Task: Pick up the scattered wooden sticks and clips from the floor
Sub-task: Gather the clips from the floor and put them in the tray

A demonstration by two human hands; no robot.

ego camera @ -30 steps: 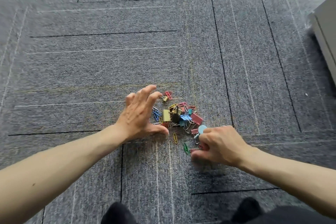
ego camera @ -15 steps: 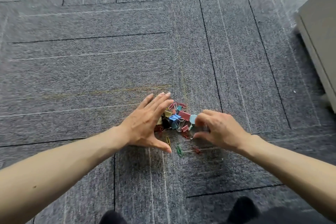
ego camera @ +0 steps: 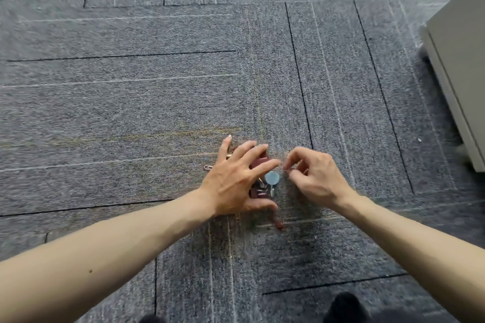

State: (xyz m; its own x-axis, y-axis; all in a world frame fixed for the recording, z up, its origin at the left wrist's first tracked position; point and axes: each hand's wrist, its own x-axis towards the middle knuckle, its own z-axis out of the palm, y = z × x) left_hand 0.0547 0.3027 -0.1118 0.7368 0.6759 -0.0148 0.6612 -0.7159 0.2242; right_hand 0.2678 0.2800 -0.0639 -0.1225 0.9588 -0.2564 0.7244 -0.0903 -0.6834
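A small pile of coloured binder clips and paper clips (ego camera: 258, 191) lies on the grey carpet. My left hand (ego camera: 236, 178) rests spread over the pile with fingers apart, hiding most of it. A pale blue round clip (ego camera: 272, 178) shows between my hands. My right hand (ego camera: 315, 176) hovers just right of the pile, thumb and forefinger pinched together; whether they hold anything is too small to tell. Loose pieces lie around: a paper clip (ego camera: 208, 167) left of my left hand, a red clip (ego camera: 279, 224) and a gold paper clip (ego camera: 237, 216) near my left thumb. No wooden sticks are in view.
A pale grey cabinet (ego camera: 459, 60) stands on the floor at the right edge. Dark shapes of my legs or shoes (ego camera: 343, 307) sit at the bottom edge. Grey carpet tiles (ego camera: 131, 102) stretch in all other directions.
My left hand slid right over the pile, squeezing the clips together and covering them. My right hand lifted off the pale blue clip and moved up and right, fingertips now pinched.
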